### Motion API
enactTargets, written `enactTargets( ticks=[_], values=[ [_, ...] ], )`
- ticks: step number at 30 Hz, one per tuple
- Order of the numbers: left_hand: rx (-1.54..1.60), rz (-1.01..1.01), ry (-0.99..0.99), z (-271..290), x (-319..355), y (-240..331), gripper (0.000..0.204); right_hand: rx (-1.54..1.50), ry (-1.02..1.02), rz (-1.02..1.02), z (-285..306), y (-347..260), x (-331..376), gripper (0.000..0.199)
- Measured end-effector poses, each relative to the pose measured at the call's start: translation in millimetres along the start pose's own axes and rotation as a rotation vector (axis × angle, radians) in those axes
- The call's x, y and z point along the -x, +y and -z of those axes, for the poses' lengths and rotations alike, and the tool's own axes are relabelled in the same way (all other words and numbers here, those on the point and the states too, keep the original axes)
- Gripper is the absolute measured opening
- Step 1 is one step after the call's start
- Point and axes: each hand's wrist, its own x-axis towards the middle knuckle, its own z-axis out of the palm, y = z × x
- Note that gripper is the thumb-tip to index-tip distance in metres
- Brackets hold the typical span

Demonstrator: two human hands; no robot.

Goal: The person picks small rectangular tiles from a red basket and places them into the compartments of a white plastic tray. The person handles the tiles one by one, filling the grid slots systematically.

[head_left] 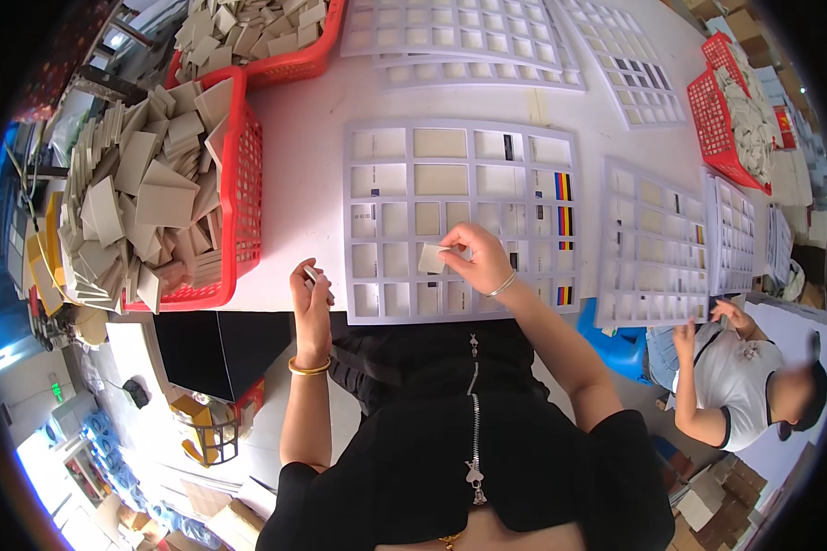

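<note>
A white tray (348, 216) divided into rows of rectangular compartments lies on the table in front of me. Between thumb and fingers, my right hand (476, 257) pinches a small cream-coloured square tile (433, 258) above the tray's middle rows. Larger cream tiles (440, 142) fill some compartments in the second column; others show printed white bottoms. My left hand (311, 292) is beside the tray's lower left corner, fingers curled around a few small tiles (314, 275), partly hidden by the fingers.
Red plastic baskets (245, 188) heaped with loose cream tiles (161, 188) stand at the left. More compartment trays (473, 37) lie at the back, with others (652, 243) to the right. Another red basket (715, 119) stands far right. A co-worker (740, 381) sits at the right.
</note>
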Motion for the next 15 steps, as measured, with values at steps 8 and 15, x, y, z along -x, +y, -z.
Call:
enactTargets(
  ticks=[8, 15],
  values=[
    [-0.065, -0.045, -0.017, -17, 6, 9, 0.036, 0.554, -0.007, 0.223, -8, -5, -4, 0.019],
    [-0.687, -0.378, -0.148, -49, 21, 14, 0.058, 0.4, 0.04, 0.254, -14, -31, -5, 0.022]
  ],
)
